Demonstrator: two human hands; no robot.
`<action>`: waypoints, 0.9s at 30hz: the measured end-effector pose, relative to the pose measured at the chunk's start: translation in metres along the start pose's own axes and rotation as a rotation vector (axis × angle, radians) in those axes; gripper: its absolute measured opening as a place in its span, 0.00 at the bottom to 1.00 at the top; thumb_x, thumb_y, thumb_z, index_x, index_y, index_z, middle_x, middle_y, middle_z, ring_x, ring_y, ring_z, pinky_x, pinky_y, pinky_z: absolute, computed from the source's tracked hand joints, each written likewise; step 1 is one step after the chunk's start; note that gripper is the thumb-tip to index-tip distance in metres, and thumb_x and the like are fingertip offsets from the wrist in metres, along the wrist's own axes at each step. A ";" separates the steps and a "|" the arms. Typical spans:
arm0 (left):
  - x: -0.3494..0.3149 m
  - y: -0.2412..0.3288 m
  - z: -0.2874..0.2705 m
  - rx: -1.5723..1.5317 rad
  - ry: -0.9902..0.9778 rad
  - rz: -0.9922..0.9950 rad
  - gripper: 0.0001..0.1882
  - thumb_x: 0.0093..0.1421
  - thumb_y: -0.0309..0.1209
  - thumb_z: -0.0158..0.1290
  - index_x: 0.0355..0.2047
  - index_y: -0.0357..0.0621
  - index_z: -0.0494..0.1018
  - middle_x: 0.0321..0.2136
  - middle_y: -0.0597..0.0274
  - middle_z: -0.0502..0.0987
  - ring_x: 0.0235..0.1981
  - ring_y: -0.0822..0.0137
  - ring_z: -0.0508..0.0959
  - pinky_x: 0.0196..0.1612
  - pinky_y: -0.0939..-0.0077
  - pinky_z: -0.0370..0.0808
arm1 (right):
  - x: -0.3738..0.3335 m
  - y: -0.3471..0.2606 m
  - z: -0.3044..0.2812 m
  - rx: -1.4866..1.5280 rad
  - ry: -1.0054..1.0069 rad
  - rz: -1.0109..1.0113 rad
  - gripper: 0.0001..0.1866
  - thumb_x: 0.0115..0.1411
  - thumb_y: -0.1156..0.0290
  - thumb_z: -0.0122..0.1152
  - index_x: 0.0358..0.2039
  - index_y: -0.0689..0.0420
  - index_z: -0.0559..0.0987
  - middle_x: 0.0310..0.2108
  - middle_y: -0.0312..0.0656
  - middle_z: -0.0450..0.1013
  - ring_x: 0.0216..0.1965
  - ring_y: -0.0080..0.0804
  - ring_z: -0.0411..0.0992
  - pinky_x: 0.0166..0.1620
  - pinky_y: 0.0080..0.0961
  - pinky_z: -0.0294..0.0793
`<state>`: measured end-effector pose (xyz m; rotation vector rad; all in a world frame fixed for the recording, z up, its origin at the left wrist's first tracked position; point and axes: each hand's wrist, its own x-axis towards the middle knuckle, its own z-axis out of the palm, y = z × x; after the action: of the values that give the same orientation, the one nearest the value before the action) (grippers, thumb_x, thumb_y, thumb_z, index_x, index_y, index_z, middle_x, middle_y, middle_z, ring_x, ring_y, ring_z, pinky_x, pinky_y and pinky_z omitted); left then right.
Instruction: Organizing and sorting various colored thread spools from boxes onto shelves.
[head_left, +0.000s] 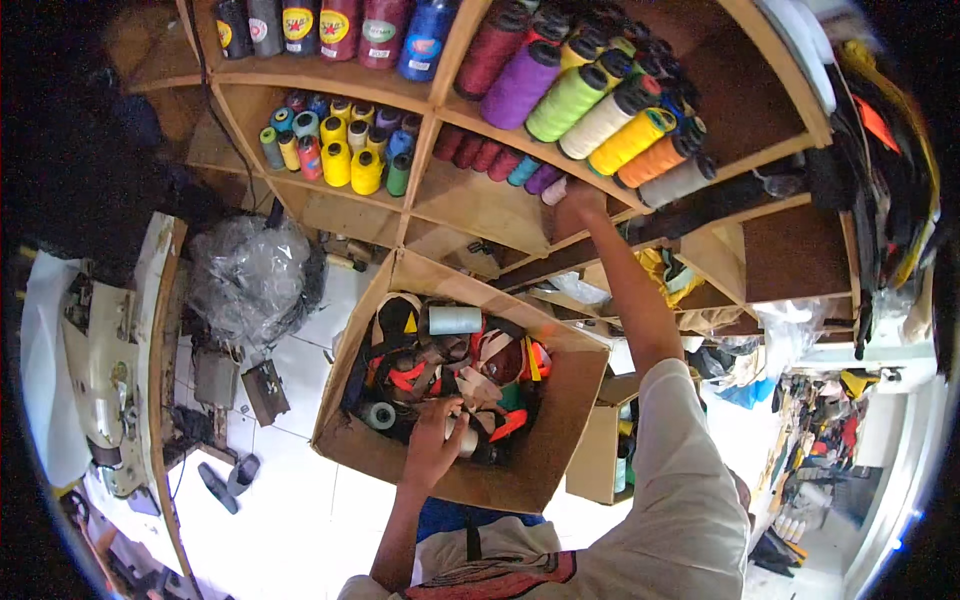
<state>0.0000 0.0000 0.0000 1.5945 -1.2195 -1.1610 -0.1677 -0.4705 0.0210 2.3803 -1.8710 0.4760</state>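
Note:
My right hand [582, 206] reaches into a lower shelf compartment, closed on a pale pink thread spool [555, 190]. That spool is at the right end of a row of dark red, teal and purple spools [487, 157]; my fingertips are partly hidden. Down inside the cardboard box [540, 468], my left hand [433, 448] has its fingers curled round a cream thread spool [463, 438]. A light blue spool [455, 320] lies on the heap of fabric scraps and straps in this box. Another pale spool [379, 416] is at the left of the heap.
Above, wooden shelving [330, 82] holds several large cones and smaller yellow spools [337, 165]. A second cardboard box [597, 452] stands right of the first. At left are a plastic bag [250, 265], a sewing machine [103, 360] and slippers [230, 482] on the tiled floor.

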 end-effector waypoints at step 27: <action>-0.184 0.344 0.022 -0.587 -1.544 0.913 0.29 0.66 0.44 0.40 0.59 0.37 0.53 0.56 0.48 0.62 0.59 0.58 0.62 0.59 0.67 0.59 | -0.476 0.135 -0.248 1.182 0.199 0.591 0.10 0.56 0.78 0.55 0.41 0.62 0.73 0.24 0.33 0.71 0.24 0.17 0.64 0.27 0.15 0.63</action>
<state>-0.1247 0.1040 0.3553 -0.6079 -1.8447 -1.7702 -0.4444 0.0022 0.1014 1.9049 -2.5591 2.2852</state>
